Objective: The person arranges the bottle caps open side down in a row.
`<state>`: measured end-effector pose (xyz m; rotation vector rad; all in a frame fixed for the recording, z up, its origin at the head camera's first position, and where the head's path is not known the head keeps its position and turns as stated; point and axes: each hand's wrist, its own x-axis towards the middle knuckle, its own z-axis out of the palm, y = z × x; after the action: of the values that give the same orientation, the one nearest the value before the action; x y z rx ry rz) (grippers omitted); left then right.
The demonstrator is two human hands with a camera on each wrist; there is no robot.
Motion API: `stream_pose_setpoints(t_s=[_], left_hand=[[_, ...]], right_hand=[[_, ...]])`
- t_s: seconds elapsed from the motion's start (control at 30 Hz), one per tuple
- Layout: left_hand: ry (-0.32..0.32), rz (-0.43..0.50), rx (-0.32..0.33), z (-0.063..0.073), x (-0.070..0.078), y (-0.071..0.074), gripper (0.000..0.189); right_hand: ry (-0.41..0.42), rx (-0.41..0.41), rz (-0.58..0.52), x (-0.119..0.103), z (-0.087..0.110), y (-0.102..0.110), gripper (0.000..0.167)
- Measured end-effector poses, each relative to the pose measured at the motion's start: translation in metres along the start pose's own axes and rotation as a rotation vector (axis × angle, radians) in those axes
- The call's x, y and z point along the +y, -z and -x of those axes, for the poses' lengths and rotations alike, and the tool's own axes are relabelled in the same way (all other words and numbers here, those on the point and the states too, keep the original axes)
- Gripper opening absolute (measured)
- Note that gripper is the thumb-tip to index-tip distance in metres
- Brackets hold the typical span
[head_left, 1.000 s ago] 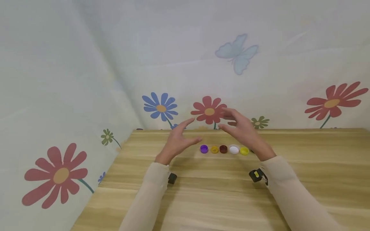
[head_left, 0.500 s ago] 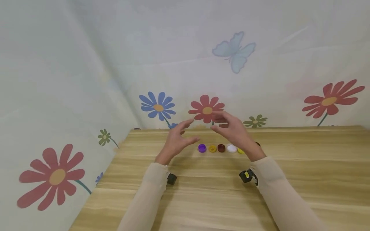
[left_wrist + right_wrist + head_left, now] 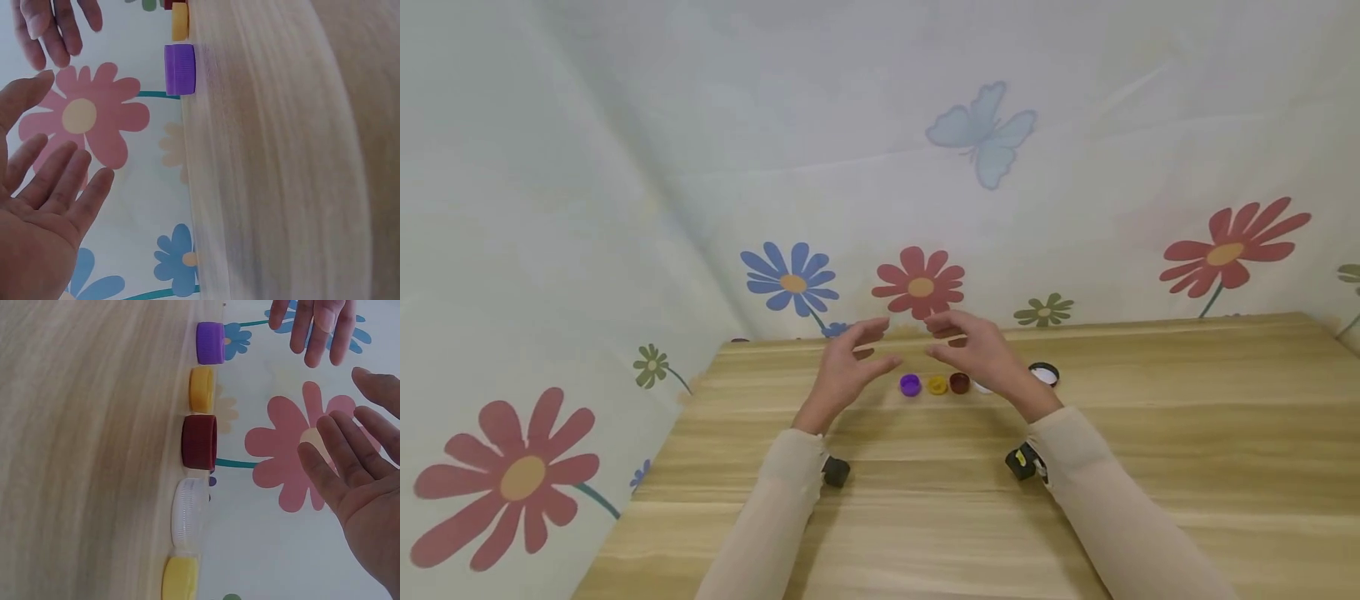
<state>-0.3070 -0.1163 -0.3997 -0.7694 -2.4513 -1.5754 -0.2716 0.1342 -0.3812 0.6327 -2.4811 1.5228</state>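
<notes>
My left hand (image 3: 845, 367) and right hand (image 3: 983, 357) are raised over the table, palms turned toward each other, fingers relaxed and slightly bent. Nothing is held, and a small gap separates their fingertips. Beneath and between them runs a row of plastic bottle caps: a purple cap (image 3: 910, 385), an orange-yellow cap (image 3: 937, 385), a dark red cap (image 3: 959, 383) and a white cap (image 3: 187, 512). Beyond these are a yellow cap (image 3: 180, 579), hidden behind my right hand in the head view, and a black-rimmed cap (image 3: 1044, 375) with a white inside.
The wood-grain table (image 3: 917, 517) spreads out beneath both forearms. A pale cloth backdrop (image 3: 820, 125) with printed flowers and a butterfly hangs behind the table and along its left side. Small black cameras are strapped at both wrists.
My right hand has moved left, narrowing the gap between the hands. The black-rimmed cap now shows beside my right wrist, while the yellow one has become covered. The head view has shifted slightly.
</notes>
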Motion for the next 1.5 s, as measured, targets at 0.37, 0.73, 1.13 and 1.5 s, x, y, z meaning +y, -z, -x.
stream_pose_setpoints(t_s=[0.37, 0.73, 1.13, 1.5], left_hand=[[0.093, -0.026, -0.041, 0.002, -0.005, -0.002, 0.057], [0.146, -0.031, -0.100, 0.001, -0.012, 0.001, 0.054], [0.158, 0.000, -0.143, 0.000, -0.017, -0.001, 0.047], [0.192, -0.003, -0.201, 0.003, -0.018, -0.007, 0.047]], right_hand=[[-0.066, -0.053, 0.014, 0.009, -0.001, -0.004, 0.041], [-0.111, -0.104, 0.033, 0.017, -0.006, -0.015, 0.040], [-0.047, -0.137, 0.116, 0.018, -0.014, -0.021, 0.037], [-0.070, -0.161, 0.153, 0.019, -0.016, -0.024, 0.035]])
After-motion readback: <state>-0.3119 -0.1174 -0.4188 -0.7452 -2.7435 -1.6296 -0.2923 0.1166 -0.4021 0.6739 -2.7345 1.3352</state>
